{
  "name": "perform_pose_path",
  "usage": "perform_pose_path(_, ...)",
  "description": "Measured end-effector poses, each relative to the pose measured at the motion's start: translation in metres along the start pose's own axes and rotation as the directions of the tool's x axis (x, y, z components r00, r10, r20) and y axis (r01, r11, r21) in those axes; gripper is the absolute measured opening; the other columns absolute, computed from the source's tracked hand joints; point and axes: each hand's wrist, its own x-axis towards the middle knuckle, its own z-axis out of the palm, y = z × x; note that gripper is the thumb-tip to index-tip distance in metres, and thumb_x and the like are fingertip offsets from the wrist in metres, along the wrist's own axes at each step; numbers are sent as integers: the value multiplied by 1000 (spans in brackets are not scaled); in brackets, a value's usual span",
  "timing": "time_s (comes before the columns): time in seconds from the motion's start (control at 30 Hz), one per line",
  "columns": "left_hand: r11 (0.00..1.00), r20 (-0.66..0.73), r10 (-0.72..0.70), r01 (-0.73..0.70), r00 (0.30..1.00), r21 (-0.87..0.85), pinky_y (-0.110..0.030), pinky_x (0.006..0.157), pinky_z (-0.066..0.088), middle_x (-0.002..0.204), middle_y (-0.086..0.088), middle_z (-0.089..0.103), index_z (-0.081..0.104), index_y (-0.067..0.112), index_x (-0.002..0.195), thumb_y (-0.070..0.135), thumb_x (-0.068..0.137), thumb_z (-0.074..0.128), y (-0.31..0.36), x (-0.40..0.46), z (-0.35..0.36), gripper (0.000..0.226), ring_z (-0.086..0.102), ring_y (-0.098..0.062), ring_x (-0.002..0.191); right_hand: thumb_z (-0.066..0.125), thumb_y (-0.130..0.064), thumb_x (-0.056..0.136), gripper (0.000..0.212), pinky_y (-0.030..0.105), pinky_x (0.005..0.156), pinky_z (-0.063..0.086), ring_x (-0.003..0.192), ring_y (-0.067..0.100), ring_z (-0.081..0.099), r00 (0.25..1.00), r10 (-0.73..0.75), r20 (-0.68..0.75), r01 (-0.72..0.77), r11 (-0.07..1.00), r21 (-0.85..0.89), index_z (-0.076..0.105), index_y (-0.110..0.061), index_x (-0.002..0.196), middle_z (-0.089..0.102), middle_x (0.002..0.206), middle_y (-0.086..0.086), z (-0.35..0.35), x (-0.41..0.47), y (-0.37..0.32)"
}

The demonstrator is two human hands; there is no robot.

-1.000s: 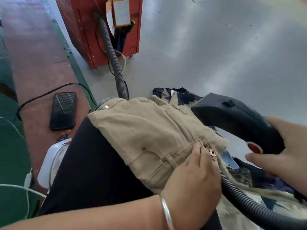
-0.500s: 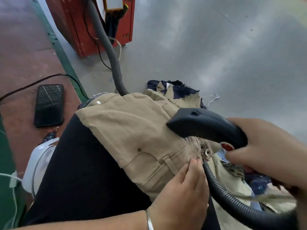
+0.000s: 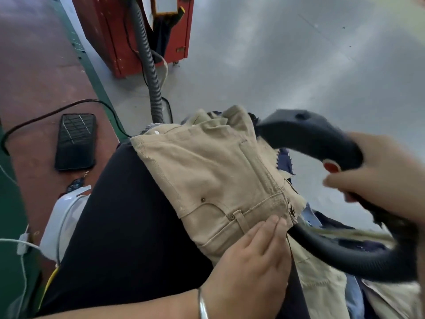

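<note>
Over the thigh: khaki trousers (image 3: 213, 171) lie draped, waistband toward 5 o'clock.
Left hand (image 3: 250, 268): flat, straight fingers pressing the waistband down at 6 o'clock.
Right hand (image 3: 386, 178): clenched round the black nozzle (image 3: 310, 137) at 3 o'clock.
Nozzle tip: at the fly edge, 1 o'clock; contact blurred, cannot tell.
Progress (judged): cloth pinned, nozzle presented; pass over the front panel left to do.

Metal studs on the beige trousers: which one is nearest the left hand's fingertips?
The shiny snap at the frayed waistband end, beyond the fingertips of the left hand. The brown rivets at the belt loop and pocket corner lie farther away.
</note>
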Motion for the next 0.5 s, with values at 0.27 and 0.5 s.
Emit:
perform_pose_path(0.27,996,27,45,-47,999,76,-30,99,46,119,-7,66,73,16,107,36,78,55,2,-3,-5,40,60,-21,114,76,-8,83,39,38,64,41,43,23,46,935,356,-11,-355,932,-77,56,-16,51,45,29,0,-10,-76,107)
perform_pose_path(0.5,999,-71,5,-2,997,45,-31,95,49,112,-11,69,74,12,103,27,77,56,0,-3,0,35,64,-22,106,79,-25,56,43,26,40,47,34,8,57,970,89,226,-53,986,-161,59,-48,86,63,46,-7,3,-31,5)
